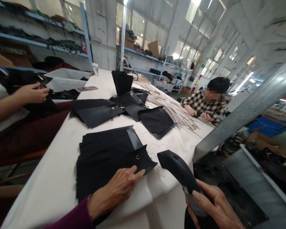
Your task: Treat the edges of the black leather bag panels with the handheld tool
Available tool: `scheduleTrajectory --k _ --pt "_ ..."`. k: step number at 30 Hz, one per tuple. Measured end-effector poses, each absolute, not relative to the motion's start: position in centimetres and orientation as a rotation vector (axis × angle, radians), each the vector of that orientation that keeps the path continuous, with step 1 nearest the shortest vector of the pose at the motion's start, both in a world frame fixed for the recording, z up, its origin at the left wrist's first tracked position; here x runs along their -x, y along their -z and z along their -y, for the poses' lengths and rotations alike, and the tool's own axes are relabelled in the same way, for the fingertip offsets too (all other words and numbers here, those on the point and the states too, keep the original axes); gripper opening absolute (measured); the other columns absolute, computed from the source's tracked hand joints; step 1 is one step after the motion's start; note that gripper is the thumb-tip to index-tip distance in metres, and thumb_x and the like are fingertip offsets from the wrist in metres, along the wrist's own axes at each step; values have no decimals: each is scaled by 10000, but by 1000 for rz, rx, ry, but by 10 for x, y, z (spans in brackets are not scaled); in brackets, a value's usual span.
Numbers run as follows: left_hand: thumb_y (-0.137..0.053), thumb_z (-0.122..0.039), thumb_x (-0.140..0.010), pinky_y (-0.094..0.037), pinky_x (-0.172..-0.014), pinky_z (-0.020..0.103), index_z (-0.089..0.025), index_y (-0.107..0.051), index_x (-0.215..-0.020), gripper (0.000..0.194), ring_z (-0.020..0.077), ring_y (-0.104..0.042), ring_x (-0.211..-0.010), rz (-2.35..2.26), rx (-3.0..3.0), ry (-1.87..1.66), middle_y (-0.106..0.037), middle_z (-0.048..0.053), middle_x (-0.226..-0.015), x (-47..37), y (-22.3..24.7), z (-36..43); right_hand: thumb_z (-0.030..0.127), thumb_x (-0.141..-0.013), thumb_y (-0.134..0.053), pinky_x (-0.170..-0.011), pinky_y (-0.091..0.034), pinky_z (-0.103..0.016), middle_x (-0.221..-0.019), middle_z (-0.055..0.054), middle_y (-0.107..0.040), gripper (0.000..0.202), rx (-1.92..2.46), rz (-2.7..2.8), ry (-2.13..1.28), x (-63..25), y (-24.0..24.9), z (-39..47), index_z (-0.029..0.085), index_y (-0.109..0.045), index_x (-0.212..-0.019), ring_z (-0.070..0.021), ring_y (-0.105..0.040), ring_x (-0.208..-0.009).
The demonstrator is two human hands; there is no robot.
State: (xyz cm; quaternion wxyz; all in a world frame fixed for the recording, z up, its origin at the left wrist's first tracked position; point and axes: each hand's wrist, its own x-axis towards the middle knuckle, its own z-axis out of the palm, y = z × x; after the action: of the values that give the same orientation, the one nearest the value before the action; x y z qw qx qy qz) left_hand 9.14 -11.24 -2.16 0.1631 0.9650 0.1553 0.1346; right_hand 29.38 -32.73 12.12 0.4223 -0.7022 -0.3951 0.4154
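Blue shelving [86,31] lines pale walls [102,28] (concrete, perhaps) below windows [138,24].

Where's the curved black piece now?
The curved black piece is low in the head view, right of centre, held in the right hand, its far end just right of the black stack on the table.

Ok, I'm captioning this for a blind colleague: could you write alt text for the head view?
A person's left hand rests on layered black pieces on a white table, while the right hand grips a curved black item with a ring. More black pieces lie beyond, with a person in a checked shirt at right and another person at left.
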Motion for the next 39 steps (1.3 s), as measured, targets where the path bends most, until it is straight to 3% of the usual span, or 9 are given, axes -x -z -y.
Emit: scheduleTrajectory --k 4,7,9,14,18,26,31,35,39 --pt "-392 -65 -821 -439 -918 418 -289 -203 -1443 688 262 -480 -1141 -507 -2953 -216 -457 132 -1304 -96 40 133 554 -838 -512 -446 -446 -247 -592 8 -547 495 1849 855 -1016 -295 -104 351 129 -546 -1089 -141 -526 -471" --pt "-359 -19 -811 -422 -958 441 -276 -140 -1457 729 291 -394 -1238 -572 -3080 -288 -388 137 -1373 -89 34 147 567 -786 -581 -581 -515 -281 -771 -46 -620 569 1956 814 -949 -296 -93 356 138 -534 -1158 -202 -622 -668" --pt "-338 -5 -810 -395 -995 461 -273 -105 -1461 742 301 -328 -1290 -588 -3127 -374 -341 134 -1412 -83 29 153 581 -765 -595 -603 -521 -281 -803 -60 -635 574 1970 800 -935 -295 -89 351 139 -551 -1129 -211 -631 -701" --pt "-340 18 -786 -428 -978 410 -283 -87 -1461 781 263 -385 -1249 -561 -3054 -374 -407 119 -1362 -84 38 150 576 -823 -513 -408 -410 -204 -538 26 -526 453 1760 887 -1186 -291 -89 318 128 -549 -872 -104 -503 -419" --pt "-384 -22 -788 -483 -898 396 -297 -123 -1456 768 248 -484 -1124 -589 -2995 -311 -478 112 -1281 -96 52 142 516 -853 -520 -387 -393 -171 -497 24 -533 390 1637 972 -1186 -296 -87 285 128 -518 -815 -90 -498 -397" --pt "-330 -10 -781 -479 -906 398 -269 -39 -1466 788 260 -471 -1154 -541 -3053 -513 -503 122 -1274 -88 39 144 478 -868 -533 -388 -431 -190 -542 16 -548 360 1539 1037 -1135 -311 -85 234 127 -540 -788 -101 -528 -417" --pt "-425 -86 -806 -498 -853 374 -299 -228 -1435 692 254 -516 -1093 -607 -2989 -412 -522 105 -1229 -93 43 142 436 -888 -510 -389 -407 -187 -559 10 -559 327 1523 1030 -1037 -317 -105 240 122 -537 -798 -91 -513 -409" --pt "-448 -262 -889 -516 -752 273 -251 -443 -1306 417 175 -580 -920 -590 -2859 -580 -556 86 -1095 -91 16 132 439 -893 -500 -390 -385 -171 -490 14 -547 339 1546 1016 -967 -320 -116 263 125 -524 -766 -85 -493 -394" --pt "-478 -345 -882 -459 -884 412 -140 -504 -1216 393 267 -530 -1037 -1052 -2817 -917 -542 143 -1127 -75 -10 110 437 -899 -491 -389 -372 -165 -493 18 -534 349 1570 1026 -986 -314 -112 289 120 -530 -758 -78 -476 -394"
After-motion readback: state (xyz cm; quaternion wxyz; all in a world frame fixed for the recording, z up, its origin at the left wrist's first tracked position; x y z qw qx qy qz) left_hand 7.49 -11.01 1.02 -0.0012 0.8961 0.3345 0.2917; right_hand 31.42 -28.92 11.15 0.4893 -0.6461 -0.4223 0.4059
